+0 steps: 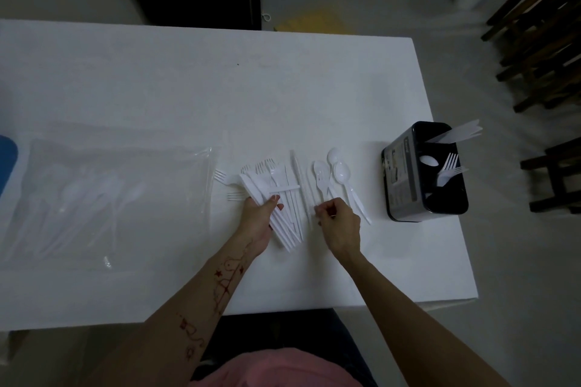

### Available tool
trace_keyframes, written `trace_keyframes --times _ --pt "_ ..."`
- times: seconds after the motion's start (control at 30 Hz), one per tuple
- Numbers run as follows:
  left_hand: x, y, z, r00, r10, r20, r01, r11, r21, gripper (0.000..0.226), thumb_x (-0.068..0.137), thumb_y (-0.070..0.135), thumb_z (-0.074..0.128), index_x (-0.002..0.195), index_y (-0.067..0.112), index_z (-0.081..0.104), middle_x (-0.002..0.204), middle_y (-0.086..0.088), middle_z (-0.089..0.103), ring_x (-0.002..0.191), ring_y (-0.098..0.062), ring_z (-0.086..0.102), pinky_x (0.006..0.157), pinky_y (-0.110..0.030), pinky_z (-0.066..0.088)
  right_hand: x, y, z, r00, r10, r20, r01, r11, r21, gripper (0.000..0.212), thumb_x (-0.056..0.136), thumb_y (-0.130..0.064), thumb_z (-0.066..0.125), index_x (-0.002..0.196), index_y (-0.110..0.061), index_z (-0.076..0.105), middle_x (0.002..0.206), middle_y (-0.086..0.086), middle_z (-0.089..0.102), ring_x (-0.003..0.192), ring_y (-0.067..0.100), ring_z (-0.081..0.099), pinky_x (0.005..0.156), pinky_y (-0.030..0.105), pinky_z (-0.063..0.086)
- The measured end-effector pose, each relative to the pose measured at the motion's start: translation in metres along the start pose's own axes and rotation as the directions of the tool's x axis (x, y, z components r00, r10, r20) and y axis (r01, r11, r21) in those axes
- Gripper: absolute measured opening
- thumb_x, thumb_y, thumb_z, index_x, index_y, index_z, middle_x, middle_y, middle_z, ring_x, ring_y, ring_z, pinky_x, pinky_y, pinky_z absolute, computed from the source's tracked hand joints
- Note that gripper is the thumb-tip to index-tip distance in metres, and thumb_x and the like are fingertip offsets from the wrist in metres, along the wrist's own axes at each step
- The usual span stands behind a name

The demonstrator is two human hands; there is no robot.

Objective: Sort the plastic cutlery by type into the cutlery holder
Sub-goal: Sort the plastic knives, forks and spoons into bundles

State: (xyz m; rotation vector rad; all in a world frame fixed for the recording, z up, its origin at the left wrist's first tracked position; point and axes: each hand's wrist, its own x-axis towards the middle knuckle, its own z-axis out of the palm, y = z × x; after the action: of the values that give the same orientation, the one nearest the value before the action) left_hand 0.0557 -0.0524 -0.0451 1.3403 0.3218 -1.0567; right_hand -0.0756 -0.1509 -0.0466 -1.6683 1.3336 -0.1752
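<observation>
White plastic cutlery lies spread on the white table [188, 88]. My left hand [259, 214] grips a bundle of knives [283, 207], fanned out beneath my thumb. To its right, my right hand [338, 223] pinches the handle of a spoon [321, 174]. Two more spoons [341, 171] lie beside it, and loose forks [221, 176] lie left of the bundle. The black cutlery holder [405, 179] stands at the table's right edge, with knives [456, 132], a spoon [429, 160] and forks [449, 166] standing in separate compartments.
A clear plastic bag [110, 192] with several more spoons lies on the left of the table. A blue object [6, 160] pokes in at the far left edge. Dark wooden chairs [540, 41] stand to the right, beyond the table.
</observation>
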Motion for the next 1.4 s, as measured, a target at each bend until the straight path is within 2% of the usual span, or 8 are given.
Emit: trace_keyframes --times 0.27,0.37,0.47,0.63,0.83,1.03,1.23,1.4 --pt "0.001 0.003 0.004 1.0 0.007 0.014 -0.007 1.0 0.001 0.021 0.087 0.015 0.067 0.106 0.007 0.063 0.1 -0.018 0.064 0.094 -0.03 0.062 0.093 -0.049 0.05 -0.01 -0.012 -0.004 0.902 -0.087 0.423 0.037 0.991 0.126 0.005 0.092 -0.013 0.065 0.091 -0.01 0.07 0.082 0.002 0.074 0.066 0.008 0.066 0.051 0.017 0.047" --pt "0.001 0.004 0.004 0.999 0.049 -0.009 -0.049 0.999 0.006 0.021 0.091 0.003 0.058 0.111 0.004 0.058 0.094 -0.01 0.065 0.084 -0.022 0.063 0.083 -0.04 0.054 -0.009 -0.01 0.001 0.949 -0.092 0.3 0.074 0.995 0.072 0.016 0.091 -0.027 0.069 0.089 -0.011 0.068 0.08 0.001 0.071 0.067 0.011 0.067 0.055 0.016 0.049" --pt "-0.001 0.004 0.002 0.998 0.069 0.011 -0.069 0.997 0.038 0.022 0.093 -0.001 0.052 0.113 0.005 0.058 0.094 -0.008 0.066 0.084 -0.022 0.063 0.081 -0.036 0.054 -0.003 -0.005 0.007 0.989 -0.139 0.046 0.147 0.952 -0.269 0.017 0.091 -0.031 0.068 0.093 -0.015 0.062 0.086 -0.003 0.064 0.074 0.014 0.062 0.068 0.025 0.051" --pt "-0.002 0.001 0.001 0.999 0.012 -0.036 -0.011 0.999 0.038 0.007 0.096 0.01 0.051 0.091 0.011 0.057 0.079 -0.005 0.058 0.073 -0.019 0.06 0.067 -0.033 0.052 0.0 -0.006 0.012 0.993 -0.104 0.049 0.114 0.833 -0.541 0.017 0.094 -0.03 0.062 0.097 -0.013 0.059 0.094 0.0 0.06 0.079 0.018 0.061 0.065 0.027 0.041" --pt "-0.003 0.0 0.0 1.0 -0.018 -0.025 0.02 0.996 0.083 0.036 0.094 0.019 0.057 0.123 -0.002 0.051 0.103 -0.015 0.06 0.084 -0.024 0.061 0.086 -0.044 0.051 0.0 -0.007 0.011 0.996 -0.094 0.001 0.086 0.9 -0.427 0.013 0.097 -0.023 0.053 0.093 -0.012 0.058 0.088 0.002 0.063 0.074 0.017 0.059 0.064 0.027 0.043" --pt "-0.004 0.005 0.0 0.998 -0.002 0.064 0.004 1.0 -0.023 0.015 0.092 0.015 0.06 0.107 0.013 0.063 0.105 -0.01 0.066 0.097 -0.026 0.062 0.082 -0.037 0.053 -0.007 -0.008 0.004 0.938 -0.219 0.27 0.223 0.975 0.017 0.011 0.098 -0.019 0.056 0.094 -0.014 0.065 0.082 -0.003 0.068 0.072 0.01 0.064 0.069 0.015 0.051" --pt "-0.004 0.006 0.001 0.999 0.035 0.001 -0.035 0.999 -0.025 0.013 0.091 0.003 0.057 0.097 0.015 0.06 0.094 -0.008 0.064 0.087 -0.022 0.061 0.073 -0.034 0.052 -0.01 -0.002 0.006 0.93 -0.187 0.317 0.188 0.982 0.028 0.017 0.094 -0.028 0.063 0.086 -0.016 0.071 0.077 -0.003 0.072 0.068 0.01 0.067 0.071 0.024 0.056" --pt "-0.006 0.006 -0.004 0.999 0.035 0.008 -0.035 0.999 -0.025 0.018 0.093 0.003 0.055 0.104 0.017 0.059 0.096 -0.004 0.065 0.086 -0.02 0.062 0.074 -0.033 0.052 -0.001 0.001 0.013 0.98 -0.168 0.105 0.196 0.893 -0.405 0.019 0.092 -0.033 0.065 0.091 -0.015 0.06 0.085 -0.001 0.063 0.073 0.015 0.059 0.065 0.026 0.047"
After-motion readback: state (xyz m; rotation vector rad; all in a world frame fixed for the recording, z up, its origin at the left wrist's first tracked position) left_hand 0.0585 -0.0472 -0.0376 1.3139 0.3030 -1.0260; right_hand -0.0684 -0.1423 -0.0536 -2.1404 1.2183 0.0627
